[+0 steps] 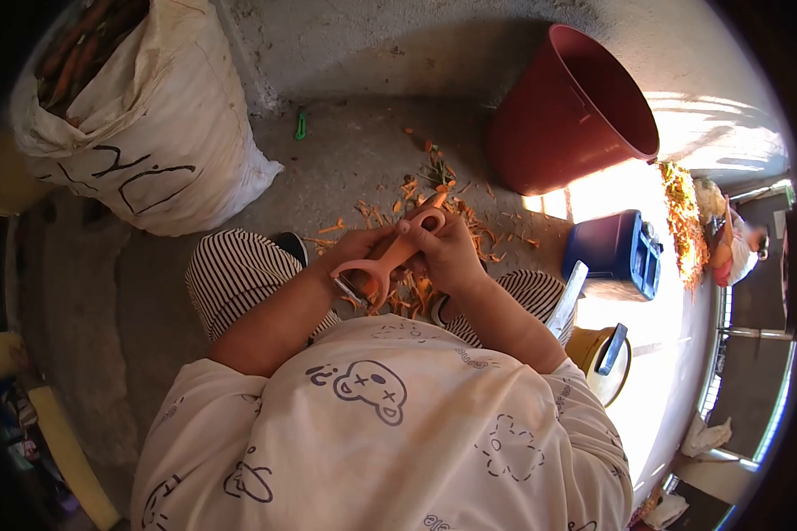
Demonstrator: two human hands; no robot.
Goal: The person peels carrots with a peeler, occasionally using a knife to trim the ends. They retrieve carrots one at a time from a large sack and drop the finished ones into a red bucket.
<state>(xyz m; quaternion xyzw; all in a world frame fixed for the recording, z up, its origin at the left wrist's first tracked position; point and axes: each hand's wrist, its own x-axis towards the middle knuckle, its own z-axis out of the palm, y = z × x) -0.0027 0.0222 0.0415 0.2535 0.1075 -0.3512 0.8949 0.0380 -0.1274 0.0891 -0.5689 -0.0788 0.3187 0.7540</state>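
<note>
An orange-pink Y-shaped peeler (388,265) is held in front of my lap, its wide blade end tilted down to the left. My right hand (452,252) is closed round the handle, with the thumb near the hole at its end. My left hand (363,245) is closed too, its fingers meeting the handle from the other side and partly hidden behind it. Beneath and beyond both hands, orange carrot peelings (483,234) lie scattered on the floor.
A white sack (177,133) of carrots (80,62) stands at the left. To the right are a dark red tub (531,115), a blue jerrycan (598,252) and a yellow bucket (584,350). A small green tool (301,125) lies by the wall. Another person (737,248) sits beside a heap of peelings (682,221).
</note>
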